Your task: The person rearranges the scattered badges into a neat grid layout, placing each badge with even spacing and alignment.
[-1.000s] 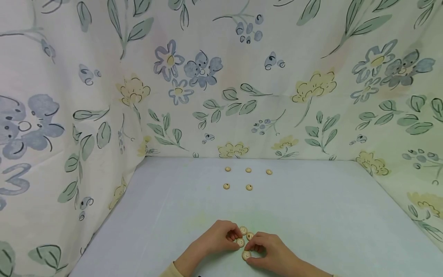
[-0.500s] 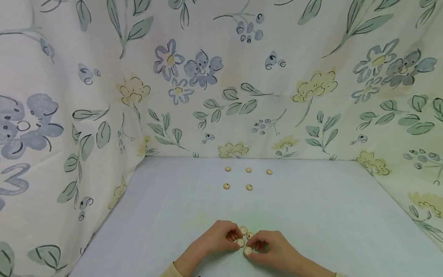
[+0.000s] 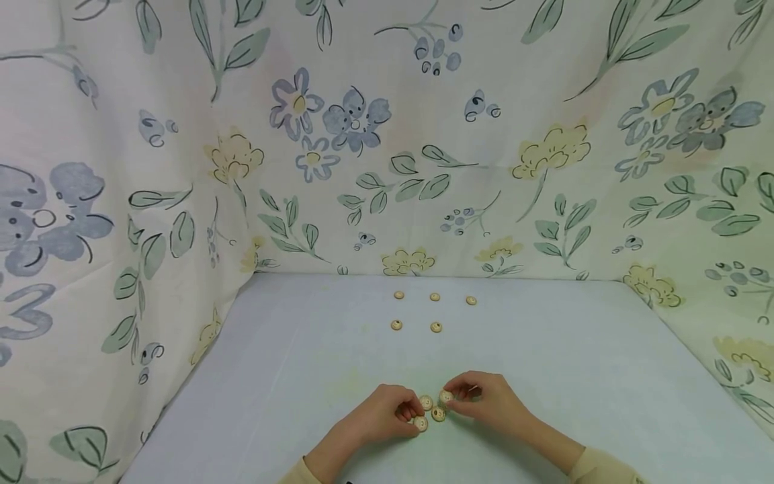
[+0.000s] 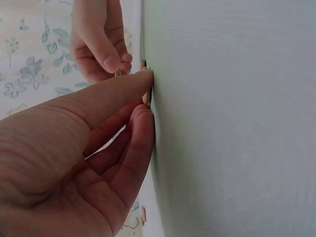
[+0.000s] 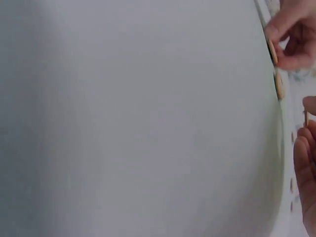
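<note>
My left hand (image 3: pixel 387 410) pinches a round pale wooden button (image 3: pixel 420 423) by its edges, flat on the table. In the left wrist view the thumb and fingers of that hand hide most of the button (image 4: pixel 146 94). A second wooden button (image 3: pixel 446 396) is between the thumb and fingertips of my right hand (image 3: pixel 486 400). The right wrist view has this button (image 5: pixel 306 118) held up off the surface. Two more buttons lie between the hands: one (image 3: pixel 426 402) just beyond the left fingertips, another (image 3: pixel 438 413) with a dark mark, just below the held one.
Farther back on the pale table (image 3: pixel 562 363) lie several similar buttons in two rows, among them one at the right end (image 3: pixel 471 300) and one in the nearer row (image 3: pixel 396 325). A floral cloth (image 3: pixel 387 202) hangs around the back and sides.
My right hand has carried its button away from me, from below the small group to its upper right, lifting it. My left hand has stayed on its button.
</note>
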`<state>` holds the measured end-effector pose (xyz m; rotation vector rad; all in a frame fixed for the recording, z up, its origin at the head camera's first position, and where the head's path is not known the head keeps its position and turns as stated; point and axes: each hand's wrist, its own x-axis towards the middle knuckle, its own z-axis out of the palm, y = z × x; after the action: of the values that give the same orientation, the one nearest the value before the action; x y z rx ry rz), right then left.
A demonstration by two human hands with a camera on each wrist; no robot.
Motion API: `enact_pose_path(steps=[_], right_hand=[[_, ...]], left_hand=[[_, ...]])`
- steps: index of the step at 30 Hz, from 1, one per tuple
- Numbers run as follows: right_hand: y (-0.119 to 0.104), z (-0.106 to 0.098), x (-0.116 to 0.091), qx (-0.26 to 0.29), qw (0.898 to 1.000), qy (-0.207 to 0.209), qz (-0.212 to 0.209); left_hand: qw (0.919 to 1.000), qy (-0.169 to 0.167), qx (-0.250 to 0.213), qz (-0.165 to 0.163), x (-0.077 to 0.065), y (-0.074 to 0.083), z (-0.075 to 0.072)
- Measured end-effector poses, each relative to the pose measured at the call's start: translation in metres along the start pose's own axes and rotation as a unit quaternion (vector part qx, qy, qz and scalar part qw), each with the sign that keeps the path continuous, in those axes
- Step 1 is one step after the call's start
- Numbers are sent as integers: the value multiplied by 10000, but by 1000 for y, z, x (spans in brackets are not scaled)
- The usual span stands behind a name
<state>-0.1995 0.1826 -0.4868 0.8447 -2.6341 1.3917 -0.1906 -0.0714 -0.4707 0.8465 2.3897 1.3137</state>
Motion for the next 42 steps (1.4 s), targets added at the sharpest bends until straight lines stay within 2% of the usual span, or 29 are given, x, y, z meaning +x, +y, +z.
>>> enact_pose_path(steps=[4, 19, 25, 30, 42], right_hand=[[11, -9, 9, -171, 9989, 117, 416], [47, -40, 41, -775, 9904, 597, 979], [56, -51, 48, -977, 9860, 802, 1089], [63, -55, 53, -1011, 9823, 832, 1339], [73, -61, 70, -1276, 9769, 957, 1420]], left_hand=[[10000, -6, -1, -40, 0, 0, 0], [10000, -10, -40, -52, -2, 1, 0], [9999, -41, -75, -77, -2, 0, 1], [9998, -98, -62, -146, -2, -1, 3], [9999, -61, -59, -141, -2, 0, 1]])
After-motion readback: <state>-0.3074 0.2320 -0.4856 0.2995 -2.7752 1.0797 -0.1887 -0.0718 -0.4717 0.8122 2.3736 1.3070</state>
